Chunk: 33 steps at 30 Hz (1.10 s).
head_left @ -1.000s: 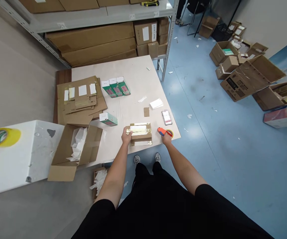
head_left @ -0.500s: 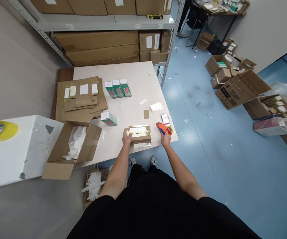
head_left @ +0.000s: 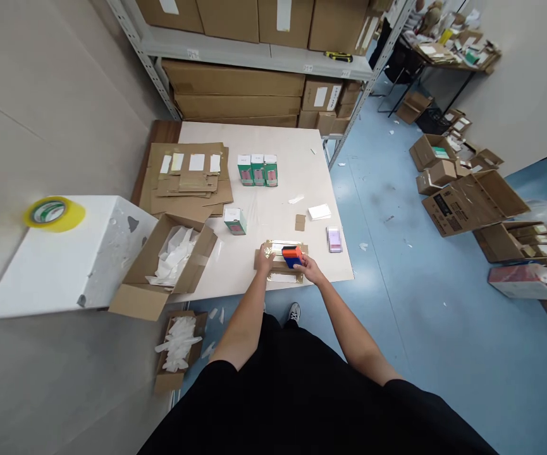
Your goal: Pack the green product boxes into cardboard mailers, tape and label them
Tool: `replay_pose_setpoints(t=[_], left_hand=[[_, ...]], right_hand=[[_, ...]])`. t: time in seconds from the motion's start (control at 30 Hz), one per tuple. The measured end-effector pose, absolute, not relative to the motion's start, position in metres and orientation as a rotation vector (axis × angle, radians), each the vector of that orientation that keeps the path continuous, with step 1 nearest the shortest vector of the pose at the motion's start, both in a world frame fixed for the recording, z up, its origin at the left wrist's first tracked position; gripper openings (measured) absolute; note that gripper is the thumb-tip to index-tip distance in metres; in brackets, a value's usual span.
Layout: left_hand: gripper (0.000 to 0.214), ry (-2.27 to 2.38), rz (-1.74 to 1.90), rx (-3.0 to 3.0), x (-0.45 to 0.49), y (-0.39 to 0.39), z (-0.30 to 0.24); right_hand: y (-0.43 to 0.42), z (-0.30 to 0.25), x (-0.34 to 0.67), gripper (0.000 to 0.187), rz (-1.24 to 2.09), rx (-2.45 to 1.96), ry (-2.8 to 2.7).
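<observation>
A small brown cardboard box [head_left: 277, 266] with white labels and shiny tape lies near the table's front edge. My left hand [head_left: 264, 260] grips its left end, fingers closed. In my right hand [head_left: 309, 269] is an orange and blue tape dispenser [head_left: 292, 255], held over the right part of the box. Whether its tape touches the box I cannot tell. A purple and white pack [head_left: 334, 239] lies to the right of my right hand. A small brown cardboard piece [head_left: 300, 222] and white paper [head_left: 319, 212] are just beyond the box.
Green and white cartons [head_left: 257, 170] stand on the table [head_left: 282, 140], with another carton [head_left: 235, 221] nearer. Flattened cardboard [head_left: 190, 183] is stacked at left. An open box [head_left: 135, 278] holds white paper. Yellow tape [head_left: 55, 213] sits on a white block [head_left: 81, 243]. A shelf [head_left: 254, 55] is behind.
My right hand has brought the tape dispenser leftward, from the table's right side to over the box. My left hand keeps its grip on the box. The camera view has shifted.
</observation>
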<state>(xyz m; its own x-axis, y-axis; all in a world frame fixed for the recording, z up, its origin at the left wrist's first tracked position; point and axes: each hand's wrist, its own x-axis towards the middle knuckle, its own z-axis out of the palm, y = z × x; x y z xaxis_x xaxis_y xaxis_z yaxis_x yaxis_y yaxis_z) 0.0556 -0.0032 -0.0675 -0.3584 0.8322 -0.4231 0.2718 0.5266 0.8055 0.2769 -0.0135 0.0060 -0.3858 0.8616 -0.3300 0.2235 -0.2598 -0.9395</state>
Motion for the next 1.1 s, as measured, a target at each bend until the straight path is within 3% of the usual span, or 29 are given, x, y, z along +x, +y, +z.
replay_pose_setpoints(t=[0.33, 0.4, 0.53, 0.67, 0.8, 1.1], left_hand=[[0.103, 1.912, 0.706, 0.892, 0.044, -0.003, -0.051], [0.089, 1.953, 0.812, 0.939, 0.042, -0.005, -0.047], [0.032, 1.916, 0.883, 0.951, 0.046, -0.005, -0.037], [0.042, 1.617, 0.631, 0.773, 0.055, -0.002, -0.03], [0.051, 1.422, 0.609, 0.699, 0.059, 0.0, -0.027], [0.038, 1.502, 1.019, 0.79, 0.053, 0.011, -0.011]], right_hand=[[-0.024, -0.011, 0.301, 0.06, 1.793, -1.239, -1.268], [-0.025, -0.013, 0.303, 0.059, 1.795, -1.241, -1.272], [-0.025, -0.016, 0.308, 0.057, 1.806, -1.257, -1.285], [-0.019, -0.015, 0.311, 0.058, 1.841, -1.227, -1.312], [-0.011, -0.014, 0.313, 0.06, 1.879, -1.17, -1.359], [0.001, -0.013, 0.322, 0.059, 1.999, -1.093, -1.427]])
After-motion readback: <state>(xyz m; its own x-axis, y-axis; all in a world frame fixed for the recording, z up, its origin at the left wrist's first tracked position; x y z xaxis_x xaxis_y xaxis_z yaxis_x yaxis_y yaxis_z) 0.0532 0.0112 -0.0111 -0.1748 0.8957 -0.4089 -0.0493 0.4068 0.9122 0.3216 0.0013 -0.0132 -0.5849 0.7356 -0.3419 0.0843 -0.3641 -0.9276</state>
